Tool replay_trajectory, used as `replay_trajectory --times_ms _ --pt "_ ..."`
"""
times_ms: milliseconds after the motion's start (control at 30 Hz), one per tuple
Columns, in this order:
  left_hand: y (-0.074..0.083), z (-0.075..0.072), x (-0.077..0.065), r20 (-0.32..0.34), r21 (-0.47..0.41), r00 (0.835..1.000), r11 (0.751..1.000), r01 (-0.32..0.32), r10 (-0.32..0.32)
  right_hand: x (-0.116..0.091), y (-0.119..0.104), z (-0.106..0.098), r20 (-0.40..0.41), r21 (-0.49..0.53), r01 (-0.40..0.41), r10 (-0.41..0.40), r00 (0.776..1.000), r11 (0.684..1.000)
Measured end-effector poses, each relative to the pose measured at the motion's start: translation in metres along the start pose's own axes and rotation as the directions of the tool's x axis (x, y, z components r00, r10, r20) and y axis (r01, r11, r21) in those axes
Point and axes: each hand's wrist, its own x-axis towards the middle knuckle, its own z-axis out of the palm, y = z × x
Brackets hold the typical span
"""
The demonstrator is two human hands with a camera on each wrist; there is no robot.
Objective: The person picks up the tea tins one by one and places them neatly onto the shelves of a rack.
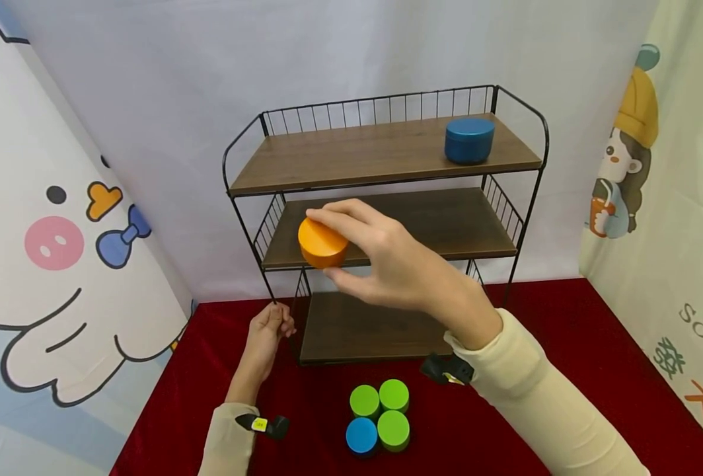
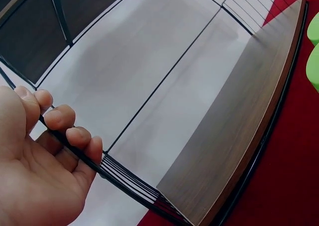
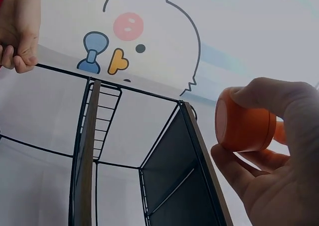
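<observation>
A round orange tin [image 1: 322,243] is gripped between the thumb and fingers of my right hand [image 1: 381,258], held up in front of the middle shelf [image 1: 435,218]. In the right wrist view the orange tin [image 3: 244,121] shows its side and base, apart from the rack. My left hand [image 1: 268,324] grips the thin black left post of the rack, low down near the bottom shelf. Its fingers curl round the black rod in the left wrist view, where the left hand [image 2: 45,161] fills the lower left. On the top shelf [image 1: 351,152] stands a blue tin [image 1: 469,141], near the right end.
Several green tins [image 1: 394,430] and one blue tin [image 1: 361,436] stand close together on the red cloth [image 1: 476,430] before the rack. The bottom shelf [image 1: 363,330] lies just behind them. Printed curtains [image 1: 60,198] flank the rack.
</observation>
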Motion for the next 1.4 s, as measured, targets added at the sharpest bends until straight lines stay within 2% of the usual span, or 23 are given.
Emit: replay_trajectory --times_ms 367,700,1067,1400 --pt "-0.001 0.0 0.0 -0.008 -0.008 1.0 1.0 0.007 -0.007 0.017 0.01 -0.003 0.008 -0.019 0.007 -0.007 1.0 1.0" --pt "-0.001 0.0 0.001 -0.003 -0.012 1.0 1.0 0.009 -0.009 0.029 0.017 -0.016 0.021 -0.033 -0.019 0.02 1.0 0.999" --pt "0.001 0.001 -0.002 -0.011 -0.02 1.0 1.0 0.007 -0.008 0.049 0.022 -0.025 0.033 -0.054 -0.061 0.063 0.998 0.997" --pt "-0.002 0.0 0.0 -0.008 -0.021 1.0 1.0 0.005 -0.005 0.069 0.033 -0.026 0.034 -0.062 -0.149 0.152 0.988 0.987"
